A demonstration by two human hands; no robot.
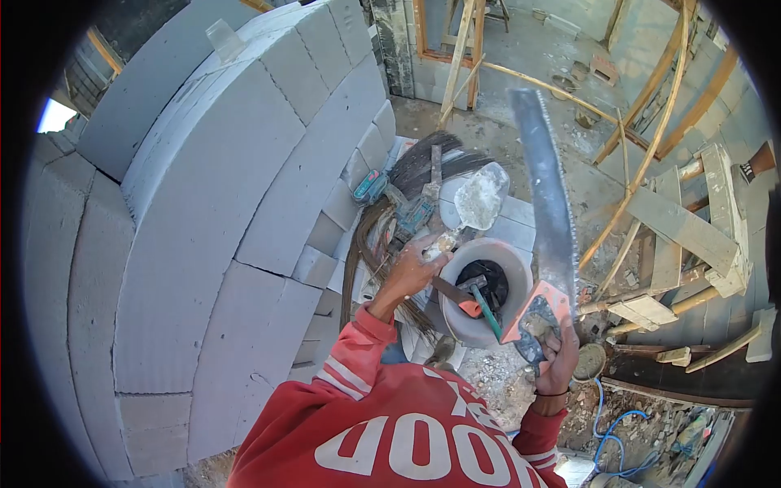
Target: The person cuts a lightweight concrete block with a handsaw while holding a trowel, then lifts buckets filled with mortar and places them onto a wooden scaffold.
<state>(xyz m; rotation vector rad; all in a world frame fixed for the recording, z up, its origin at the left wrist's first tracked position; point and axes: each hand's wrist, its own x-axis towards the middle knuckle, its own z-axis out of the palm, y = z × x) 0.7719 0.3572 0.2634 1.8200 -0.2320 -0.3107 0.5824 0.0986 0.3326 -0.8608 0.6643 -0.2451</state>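
Observation:
My left hand (413, 268) is closed round the handle of a trowel (480, 199), whose blade is coated with pale mortar. In my right hand (557, 358) is the orange and dark handle of a hand saw (547, 179); its long blade points up and away from me. Between the two hands stands a bucket (523, 276) holding several tools, among them one with an orange handle and one with a green handle. Beyond my left hand lies a teal power tool (413, 215), beside dark bristles (435, 163).
A wall of grey blocks (211, 195) rises on the left. Wooden scaffolding (691, 228) stands at the right, with another person's hand (762, 159) at the edge. Rubble and a blue hose (610, 435) lie on the ground at lower right.

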